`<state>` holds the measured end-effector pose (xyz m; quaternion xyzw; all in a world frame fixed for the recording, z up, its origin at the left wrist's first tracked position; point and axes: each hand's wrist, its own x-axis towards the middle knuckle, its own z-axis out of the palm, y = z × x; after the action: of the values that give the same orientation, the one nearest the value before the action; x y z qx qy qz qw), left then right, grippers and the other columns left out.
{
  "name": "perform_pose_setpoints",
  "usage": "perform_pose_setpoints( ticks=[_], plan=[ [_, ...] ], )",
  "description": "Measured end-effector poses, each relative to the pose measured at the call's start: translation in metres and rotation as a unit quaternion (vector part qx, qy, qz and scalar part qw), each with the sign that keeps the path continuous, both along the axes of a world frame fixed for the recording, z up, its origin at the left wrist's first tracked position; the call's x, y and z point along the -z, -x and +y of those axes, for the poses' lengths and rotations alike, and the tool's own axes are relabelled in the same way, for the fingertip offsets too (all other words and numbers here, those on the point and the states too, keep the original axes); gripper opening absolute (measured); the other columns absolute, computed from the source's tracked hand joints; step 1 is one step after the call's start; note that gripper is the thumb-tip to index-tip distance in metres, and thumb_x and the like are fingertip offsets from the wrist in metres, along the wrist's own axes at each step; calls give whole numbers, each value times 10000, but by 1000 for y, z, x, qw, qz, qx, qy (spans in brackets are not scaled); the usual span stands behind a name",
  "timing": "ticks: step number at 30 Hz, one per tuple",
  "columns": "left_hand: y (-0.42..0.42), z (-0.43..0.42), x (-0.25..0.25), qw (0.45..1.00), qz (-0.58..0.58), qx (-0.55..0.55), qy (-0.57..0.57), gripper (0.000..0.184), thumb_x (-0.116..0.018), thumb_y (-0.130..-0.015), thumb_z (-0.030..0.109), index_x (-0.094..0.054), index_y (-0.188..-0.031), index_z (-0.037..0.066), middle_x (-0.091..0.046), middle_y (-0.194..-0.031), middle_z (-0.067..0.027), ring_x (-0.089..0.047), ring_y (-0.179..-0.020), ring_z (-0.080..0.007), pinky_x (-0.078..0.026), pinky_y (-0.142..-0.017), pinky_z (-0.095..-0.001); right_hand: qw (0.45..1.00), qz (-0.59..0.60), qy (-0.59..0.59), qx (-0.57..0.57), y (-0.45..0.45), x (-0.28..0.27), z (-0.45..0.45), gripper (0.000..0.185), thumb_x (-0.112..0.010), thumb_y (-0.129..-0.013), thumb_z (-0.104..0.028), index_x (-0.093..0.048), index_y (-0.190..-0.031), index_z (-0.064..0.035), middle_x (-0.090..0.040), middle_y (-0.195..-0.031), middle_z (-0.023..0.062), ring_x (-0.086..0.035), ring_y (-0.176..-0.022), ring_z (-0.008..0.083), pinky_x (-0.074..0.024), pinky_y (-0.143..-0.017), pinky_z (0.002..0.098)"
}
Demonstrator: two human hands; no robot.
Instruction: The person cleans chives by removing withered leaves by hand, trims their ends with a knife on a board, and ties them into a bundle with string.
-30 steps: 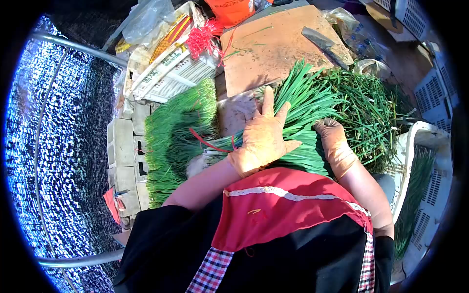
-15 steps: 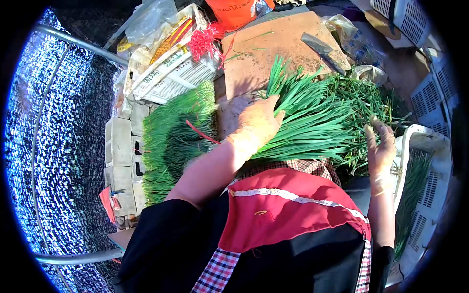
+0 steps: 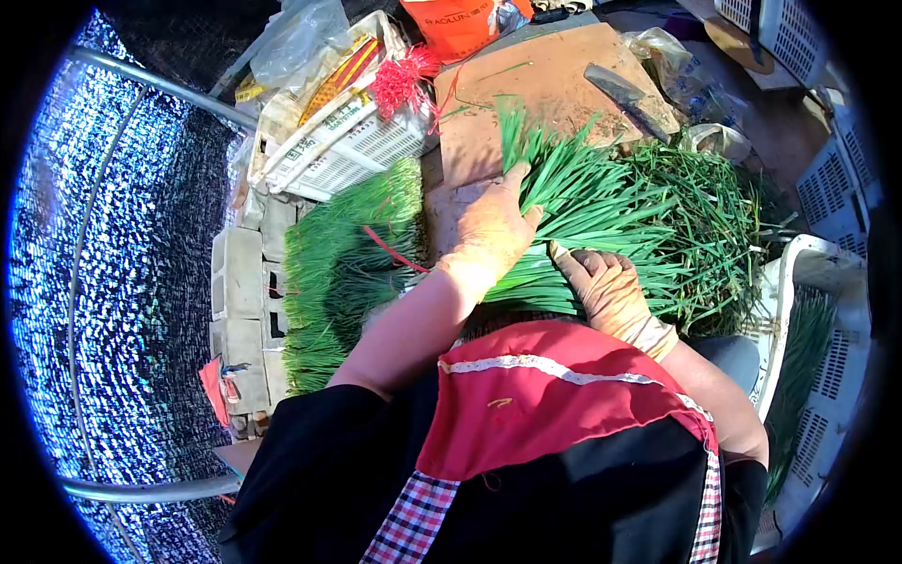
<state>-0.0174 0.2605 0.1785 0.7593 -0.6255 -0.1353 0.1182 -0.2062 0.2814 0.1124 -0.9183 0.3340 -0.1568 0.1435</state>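
Observation:
A large bunch of garlic chives lies across my lap, its long green leaves fanned to the right. My left hand, in a thin glove, is closed round the left part of this bunch, thumb on top. Gloved as well, my right hand rests on the near side of the bunch with fingers bent onto the leaves; its fingertips are partly hidden. Beside my left forearm stands a dense stack of chives with a red tie on it. Loose, tangled leaves are heaped to the right.
A knife lies on a brown board ahead. A white crate with bags and red string stands at the back left. Another white crate holding greens is at my right. Concrete blocks line the left.
My right hand has come left from above the loose leaves near the crate and now touches the chive bunch. My left hand keeps its grip, nearly in place.

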Motion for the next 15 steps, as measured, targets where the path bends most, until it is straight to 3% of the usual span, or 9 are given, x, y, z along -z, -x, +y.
perform_pose_setpoints(
  ticks=[2, 4, 5, 7, 8, 10, 11, 13, 15],
  plan=[
    [1, 3, 0, 999, -20, 25, 35, 715, -668, -766, 254, -341, -1377, 77, -549, -1166, -251, -534, -1066, -409, -447, -888, -445, 1000, 17, 24, 3, 0, -4, 1, 659, -547, -770, -194, -347, -1397, -170, -549, -1163, 85, -552, -1026, 275, -420, -904, 421],
    [4, 8, -7, 996, -35, 50, 58, 904, -700, -739, 248, -170, -1455, 91, -384, -1330, -267, -431, -1172, -457, -408, -937, -479, 999, 3, 35, -1, 2, -10, 2, 645, -533, -777, -182, -349, -1395, -164, -547, -1166, 80, -552, -1026, 270, -421, -904, 421],
    [5, 15, -13, 995, 19, 56, 82, 958, -723, -727, 273, -143, -1455, 44, -294, -1398, -270, -346, -1254, -466, -342, -1022, -470, 999, -10, 46, -5, 2, -12, 3, 630, -520, -785, -171, -351, -1392, -158, -545, -1168, 75, -552, -1026, 264, -421, -904, 421],
    [-4, 25, -20, 991, -28, 92, 88, 1091, -774, -670, 341, -95, -1454, 4, -168, -1451, -289, -241, -1331, -457, -265, -1088, -443, 999, 19, 40, 0, 0, -11, 2, 677, -562, -749, -189, -350, -1390, -150, -537, -1173, 74, -546, -1035, 265, -415, -916, 423],
    [-12, 33, -26, 991, -27, 94, 87, 1091, -774, -670, 341, -95, -1454, 4, -168, -1451, -289, -241, -1331, -457, -265, -1088, -443, 999, 4, 46, -1, 3, -17, 3, 691, -574, -737, -191, -351, -1391, -153, -533, -1176, 73, -542, -1045, 264, -410, -923, 424],
    [-21, 49, -38, 976, -40, 216, 11, 1223, -820, -586, 411, -73, -1448, -29, -126, -1451, -327, -151, -1372, -440, -217, -1114, -436, 998, -17, 53, 4, 5, -20, 4, 728, -603, -706, -187, -357, -1392, -161, -519, -1210, 79, -515, -1107, 267, -381, -968, 433],
    [-22, 53, -32, 968, -34, 250, -2, 1288, -849, -510, 450, -97, -1464, 23, -132, -1433, -360, -179, -1352, -465, -236, -1101, -457, 998, -17, 53, 4, 8, -23, 4, 728, -603, -706, -187, -357, -1392, -161, -519, -1210, 79, -515, -1107, 267, -381, -968, 433],
    [-14, 63, -22, 974, -93, 182, -102, 1295, -857, -483, 468, -117, -1475, 86, -136, -1434, -363, -223, -1327, -487, -277, -1082, -459, 996, -35, 81, 31, 21, -35, 2, 752, -619, -678, -166, -370, -1387, -169, -508, -1241, 88, -480, -1168, 277, -361, -993, 445],
    [-19, 63, -16, 977, -94, 177, -78, 1287, -831, -490, 521, -100, -1479, 143, -161, -1435, -344, -309, -1263, -492, -337, -1022, -483, 986, 25, 81, 146, 52, -8, -19, 851, -689, -573, -112, -395, -1371, -163, -474, -1316, 110, -451, -1206, 307, -352, -1022, 447]
  ],
)
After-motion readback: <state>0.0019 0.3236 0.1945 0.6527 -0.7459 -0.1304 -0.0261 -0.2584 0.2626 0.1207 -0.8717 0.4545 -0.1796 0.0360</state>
